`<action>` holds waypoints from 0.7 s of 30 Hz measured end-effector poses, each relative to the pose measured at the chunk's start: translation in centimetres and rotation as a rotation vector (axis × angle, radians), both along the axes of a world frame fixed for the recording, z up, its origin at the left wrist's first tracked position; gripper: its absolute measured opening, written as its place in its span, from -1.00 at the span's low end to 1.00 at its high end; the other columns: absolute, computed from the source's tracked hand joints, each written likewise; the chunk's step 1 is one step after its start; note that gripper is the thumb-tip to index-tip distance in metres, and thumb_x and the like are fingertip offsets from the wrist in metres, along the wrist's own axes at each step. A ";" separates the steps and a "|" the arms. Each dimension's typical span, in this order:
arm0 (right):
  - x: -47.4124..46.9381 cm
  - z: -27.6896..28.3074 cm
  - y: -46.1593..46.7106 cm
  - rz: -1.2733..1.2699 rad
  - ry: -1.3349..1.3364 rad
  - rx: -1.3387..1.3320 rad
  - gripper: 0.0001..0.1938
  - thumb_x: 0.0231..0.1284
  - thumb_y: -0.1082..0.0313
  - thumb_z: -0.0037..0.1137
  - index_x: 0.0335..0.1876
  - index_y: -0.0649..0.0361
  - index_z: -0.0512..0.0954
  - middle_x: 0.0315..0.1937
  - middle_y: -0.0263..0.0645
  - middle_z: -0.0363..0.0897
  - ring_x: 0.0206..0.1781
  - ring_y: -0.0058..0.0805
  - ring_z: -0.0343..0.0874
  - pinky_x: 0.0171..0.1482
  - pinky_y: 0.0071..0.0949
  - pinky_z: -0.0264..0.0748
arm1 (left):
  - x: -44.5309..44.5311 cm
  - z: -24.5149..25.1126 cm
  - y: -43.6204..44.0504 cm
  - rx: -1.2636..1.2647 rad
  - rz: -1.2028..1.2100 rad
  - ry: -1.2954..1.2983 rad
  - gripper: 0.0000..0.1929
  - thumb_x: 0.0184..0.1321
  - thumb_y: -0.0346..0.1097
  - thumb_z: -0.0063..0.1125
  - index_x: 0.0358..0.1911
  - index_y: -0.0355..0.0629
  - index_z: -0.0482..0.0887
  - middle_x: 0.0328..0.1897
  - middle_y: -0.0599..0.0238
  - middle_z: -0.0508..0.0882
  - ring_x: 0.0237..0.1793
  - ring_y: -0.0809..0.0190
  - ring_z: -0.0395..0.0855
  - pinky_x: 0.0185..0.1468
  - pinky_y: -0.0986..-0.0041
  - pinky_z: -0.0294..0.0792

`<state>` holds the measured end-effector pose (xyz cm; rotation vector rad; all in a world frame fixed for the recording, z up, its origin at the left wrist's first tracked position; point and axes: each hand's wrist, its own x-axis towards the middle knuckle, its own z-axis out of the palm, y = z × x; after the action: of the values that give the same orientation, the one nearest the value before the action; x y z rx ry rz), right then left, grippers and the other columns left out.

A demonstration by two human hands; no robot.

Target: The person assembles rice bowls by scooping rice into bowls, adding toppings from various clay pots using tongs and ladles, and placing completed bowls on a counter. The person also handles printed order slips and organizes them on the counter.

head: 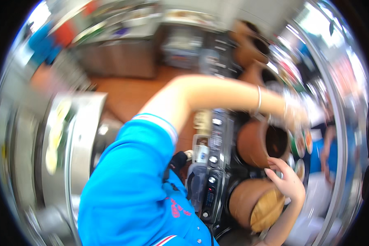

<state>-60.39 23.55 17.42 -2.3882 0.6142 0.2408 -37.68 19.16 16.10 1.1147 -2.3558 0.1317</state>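
Note:
My left hand point(298, 115) is stretched out at the upper right, past a brown clay pot point(252, 143) with a dark inside. It is badly blurred, seems to be in a clear plastic glove, and whether it holds anything cannot be told. A bracelet rings that forearm. Bare and with thumb and fingers apart, my right hand point(284, 180) has its fingertips at the lower rim of the same pot; contact is unclear. Just below stands another clay pot point(241, 200) with a round wooden lid point(267, 210) on it, close to my right forearm.
More clay pots point(249, 50) line the cooktops farther up. Control knobs point(213, 160) run along the near edge. Small filled bowls point(299, 144) stand beyond the pots, before a metal rail point(338, 123). A steel counter point(86, 123) lies at left. Another person's arm point(327, 150) shows at right.

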 end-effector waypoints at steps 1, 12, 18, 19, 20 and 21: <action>2.6 -0.2 1.5 0.073 -0.069 0.012 -0.57 0.21 0.27 0.18 0.13 0.33 0.45 0.01 -0.08 0.55 0.01 -0.26 0.57 0.10 -0.39 0.45 | 1.0 -1.3 5.3 -0.017 0.130 0.159 -0.77 -0.01 -0.24 0.11 -0.30 -0.13 0.71 -0.36 0.06 0.71 -0.35 0.03 0.68 -0.25 0.18 0.47; 35.9 -12.6 31.6 0.979 0.219 0.747 -0.69 0.44 0.32 -0.15 0.12 0.36 0.46 -0.02 -0.13 0.61 0.03 -0.39 0.60 0.15 -0.44 0.47 | 6.0 -29.3 64.0 0.056 1.542 1.386 -0.63 0.23 -0.14 0.14 0.01 -0.22 0.61 -0.04 0.15 0.66 -0.02 0.19 0.60 0.05 0.39 0.46; 47.7 -33.9 57.7 0.931 0.117 0.538 -0.58 0.26 0.08 0.15 -0.02 0.35 0.54 -0.23 -0.10 0.63 -0.29 -0.39 0.61 -0.26 -0.45 0.52 | -7.9 -34.0 84.4 -0.432 1.988 2.073 -0.69 0.34 -0.16 0.09 0.03 -0.18 0.55 -0.14 0.34 0.63 -0.21 0.39 0.58 -0.20 0.57 0.48; 48.7 -37.3 60.5 0.962 -0.135 0.357 -0.57 0.20 0.06 0.19 -0.09 0.36 0.55 -0.27 -0.06 0.61 -0.32 -0.33 0.59 -0.26 -0.42 0.52 | -9.8 -34.0 86.1 -0.572 1.985 2.145 -0.70 0.35 -0.16 0.07 0.03 -0.18 0.56 -0.12 0.31 0.64 -0.20 0.40 0.59 -0.20 0.59 0.48; 50.0 -40.0 62.4 0.956 -0.341 0.124 -0.55 0.15 0.04 0.23 -0.15 0.37 0.56 -0.30 -0.03 0.59 -0.36 -0.27 0.57 -0.27 -0.38 0.51 | -11.2 -33.9 87.3 -0.639 2.020 2.148 -0.70 0.35 -0.16 0.07 0.02 -0.17 0.56 -0.11 0.31 0.64 -0.20 0.40 0.59 -0.19 0.59 0.48; 51.3 -42.0 63.2 0.949 -0.207 0.206 -0.55 0.08 0.02 0.26 -0.24 0.38 0.58 -0.31 0.01 0.54 -0.36 -0.17 0.53 -0.21 -0.36 0.51 | -11.9 -33.9 87.8 -0.700 2.048 2.176 -0.69 0.35 -0.15 0.08 0.02 -0.17 0.56 -0.09 0.30 0.64 -0.20 0.39 0.59 -0.19 0.58 0.48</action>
<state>-9.07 86.75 -24.58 -2.2831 -0.6460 0.4180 -49.59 106.93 -17.77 1.2767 0.9862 0.1871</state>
